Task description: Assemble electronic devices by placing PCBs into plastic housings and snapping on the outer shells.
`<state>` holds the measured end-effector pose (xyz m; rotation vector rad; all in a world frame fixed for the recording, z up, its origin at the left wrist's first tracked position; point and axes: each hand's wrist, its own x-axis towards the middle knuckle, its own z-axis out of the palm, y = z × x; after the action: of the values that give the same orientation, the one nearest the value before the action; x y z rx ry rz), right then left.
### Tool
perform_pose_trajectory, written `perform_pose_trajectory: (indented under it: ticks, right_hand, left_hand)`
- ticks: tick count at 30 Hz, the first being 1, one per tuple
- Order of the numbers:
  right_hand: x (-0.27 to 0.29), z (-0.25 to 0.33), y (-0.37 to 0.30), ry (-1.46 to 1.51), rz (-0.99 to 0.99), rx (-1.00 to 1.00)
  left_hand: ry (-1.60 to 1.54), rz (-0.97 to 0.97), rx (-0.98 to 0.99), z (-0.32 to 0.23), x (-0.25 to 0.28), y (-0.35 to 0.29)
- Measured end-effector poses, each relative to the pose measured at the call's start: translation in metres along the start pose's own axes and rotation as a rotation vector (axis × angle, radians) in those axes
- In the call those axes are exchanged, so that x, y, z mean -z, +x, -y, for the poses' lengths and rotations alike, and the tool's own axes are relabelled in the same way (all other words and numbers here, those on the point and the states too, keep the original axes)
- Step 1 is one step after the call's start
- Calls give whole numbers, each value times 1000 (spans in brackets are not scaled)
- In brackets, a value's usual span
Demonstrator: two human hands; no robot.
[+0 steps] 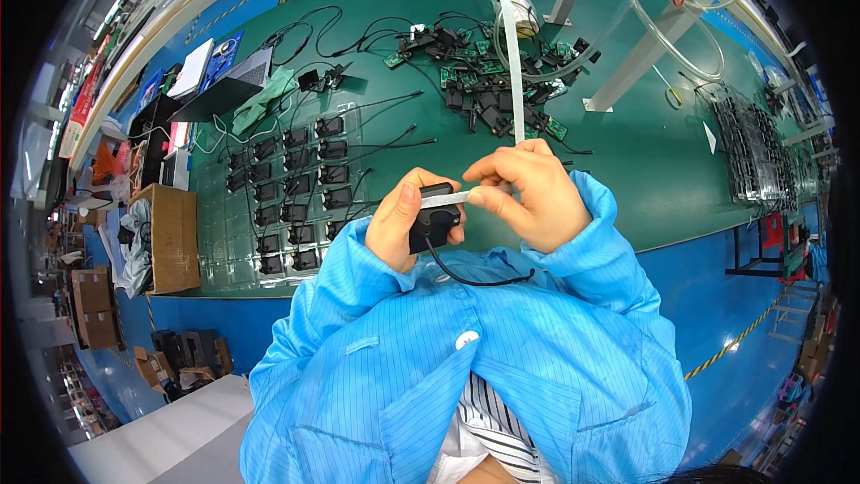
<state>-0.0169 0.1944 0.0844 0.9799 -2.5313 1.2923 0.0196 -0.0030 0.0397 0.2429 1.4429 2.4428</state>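
My left hand (394, 220) is closed around a small black device (434, 226) in front of my chest. A short black cable (475, 281) curves out of the device toward the right. Across the device's upper part lies a flat white strip (445, 200), whose right end sits between the thumb and forefinger of my right hand (528, 193). Another long white strip (512, 45) comes down from the top edge and passes behind my right hand; whether the two are one piece is hidden.
On the green table (663, 179), clear trays hold rows of black devices (300, 184) at left. Beyond my hands lies a heap of circuit boards and black parts (493, 81). A laptop (224, 85), cardboard box (175, 237), grey post (645, 49) and stacked clear trays (757, 148) stand around.
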Motion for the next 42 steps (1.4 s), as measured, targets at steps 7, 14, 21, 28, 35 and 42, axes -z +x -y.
perform_pose_trajectory:
  ticks: [7, 14, 21, 28, 35, 42]
  right_hand:
    - [-3, -2, -2, -4, 7, 22]
    - [-12, 9, -2, -13, -49, 61]
    - [-16, 11, -1, 64, -78, 89]
    - [8, -15, -15, 188, -392, -39]
    - [-31, 2, 8, 239, -430, 178]
    - [-63, 10, -13, 1272, 60, -202]
  left_hand:
    - [-297, -22, 36, -2, -9, 0]
    - [-267, 156, 0, 1, -1, -3]
    - [-412, 189, 76, 0, 2, -2]
    - [-413, 415, -182, -24, -6, -10]
    - [113, -70, -720, -11, -38, -6]
    - [611, 63, -1020, -1, -36, -6]
